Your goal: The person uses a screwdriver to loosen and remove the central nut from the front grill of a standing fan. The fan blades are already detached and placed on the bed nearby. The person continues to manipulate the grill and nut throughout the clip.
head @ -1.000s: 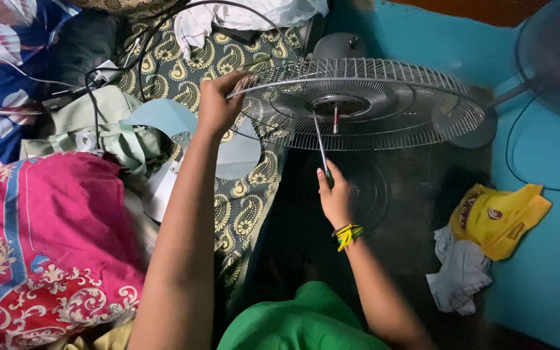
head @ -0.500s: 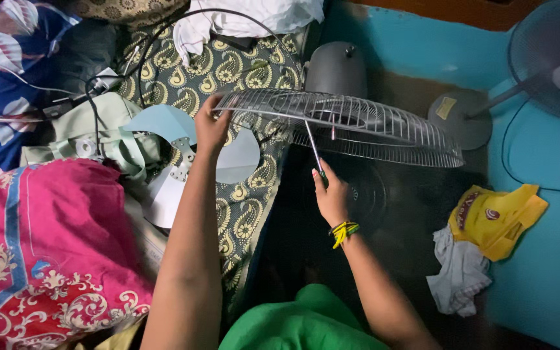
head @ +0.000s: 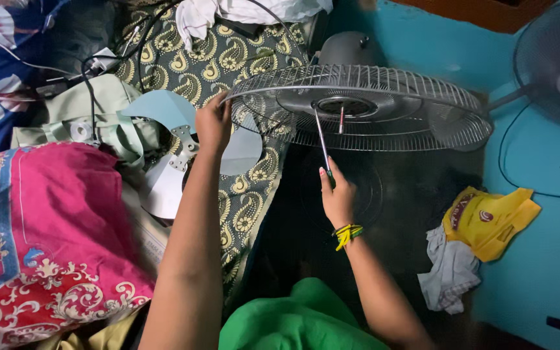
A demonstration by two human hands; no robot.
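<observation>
Left hand [head: 213,122] grips the wire fan guard [head: 358,107] rim; right hand [head: 337,194] pinches a screwdriver [head: 322,141] poked into its hub.

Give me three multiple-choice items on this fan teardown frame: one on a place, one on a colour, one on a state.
1. Where does the left hand grip the wire fan guard?
A. its left rim
B. its far right rim
C. its centre hub

2. What colour is the detached fan blade on the bedding?
A. black
B. pale blue
C. red

3. What is the right hand doing?
A. lying flat on the floor
B. holding a screwdriver with its tip at the guard's centre
C. gripping the yellow cloth

Answers: 1 A, the fingers close on the guard's left edge. 2 B, its blades look light blue. 3 B, the shaft runs from the hand up to the hub.
</observation>
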